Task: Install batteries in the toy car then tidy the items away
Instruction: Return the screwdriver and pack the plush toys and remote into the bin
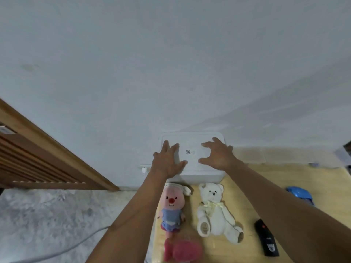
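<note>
obs – both arms stretched fwd toward white lidded box (190,144) set against the wall at the far edge of the wooden surface (247,186). lid was on, small qr label (188,152) near its centre.

left hand (168,160): wide, fingers straight and spread over the lid's left part, holding nothing. contact w/ lid – couldn't tell. right hand (218,154): also wide, fingers spread and a bit arched over the lid's right part, nothing in it.

task item: blue toy car (300,194) lay well apart to the right on the same surface, partly behind the right forearm. black remote-like unit (266,238) nearer the camera, also right. no batteries visible. whether the car was already loaded couldn't be told.

other: pink plush (171,211) and white teddy (212,211) lay side by side just in front of the box; a second pink plush (182,249) blurred below.

judgement: step looked like opening the box, for supplies or for stowing.

how to do it well:
- take the lid at both short edges, not the middle; fingertips under the rim
- lift evenly so it doesn't jam on one side
- box is light plastic by the look, so hold the base if it rises w/ the lid
- set the lid where it won't cover the plush toys or the car
</note>
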